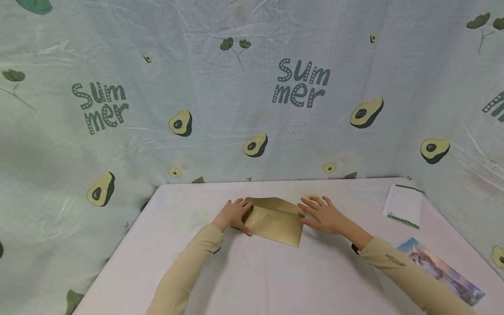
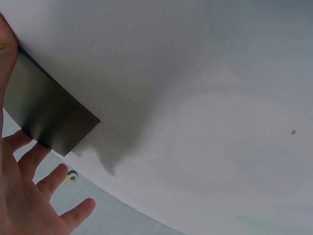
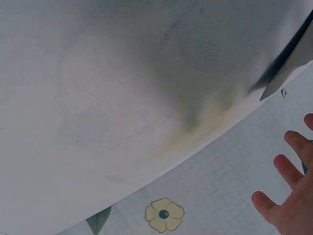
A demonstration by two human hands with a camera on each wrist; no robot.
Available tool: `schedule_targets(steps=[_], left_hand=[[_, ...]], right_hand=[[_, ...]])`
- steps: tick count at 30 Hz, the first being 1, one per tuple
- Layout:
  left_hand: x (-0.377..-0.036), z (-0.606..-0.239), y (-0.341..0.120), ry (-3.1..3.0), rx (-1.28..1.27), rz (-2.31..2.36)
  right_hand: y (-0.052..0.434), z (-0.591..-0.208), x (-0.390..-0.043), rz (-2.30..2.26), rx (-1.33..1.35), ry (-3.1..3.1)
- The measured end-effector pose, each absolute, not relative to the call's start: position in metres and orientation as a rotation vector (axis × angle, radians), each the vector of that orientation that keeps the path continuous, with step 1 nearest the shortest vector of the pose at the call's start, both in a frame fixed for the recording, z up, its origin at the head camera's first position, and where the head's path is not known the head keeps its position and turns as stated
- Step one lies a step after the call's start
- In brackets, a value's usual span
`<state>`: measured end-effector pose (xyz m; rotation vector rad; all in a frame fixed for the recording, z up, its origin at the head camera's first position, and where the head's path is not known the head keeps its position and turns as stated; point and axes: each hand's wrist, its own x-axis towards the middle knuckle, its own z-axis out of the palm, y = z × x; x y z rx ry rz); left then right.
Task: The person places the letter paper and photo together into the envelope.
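A gold envelope (image 1: 275, 224) is in the middle of the table, its flap (image 1: 275, 203) raised at the far side. My left hand (image 1: 235, 214) grips its left end, with the thumb at the near edge and fingers at the far edge. The left wrist view shows that end of the envelope (image 2: 51, 110) between thumb and fingers. By the right end, my right hand (image 1: 323, 216) has its fingers spread. In the right wrist view those fingers (image 3: 288, 169) look apart from the envelope's corner (image 3: 288, 66); whether the thumb touches it I cannot tell.
On the right of the white table (image 1: 252, 280) lies a white packet or pad (image 1: 404, 204) with green edges. Nearer, a long picture of a cat (image 1: 445, 271) lies partly under the right sleeve (image 1: 405, 271). A patterned cloth (image 1: 220, 100) hangs behind the table.
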<state>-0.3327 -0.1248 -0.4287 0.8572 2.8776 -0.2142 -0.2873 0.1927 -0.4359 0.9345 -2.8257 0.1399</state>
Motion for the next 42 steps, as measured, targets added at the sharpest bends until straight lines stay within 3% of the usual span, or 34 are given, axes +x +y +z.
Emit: schedule_targets(steps=[42], left_hand=[[-0.333, -0.428, -0.124, 2.878, 0.864, -0.334]], right_hand=[[0.306, -0.435, -0.218, 0.012, 0.821, -2.527]])
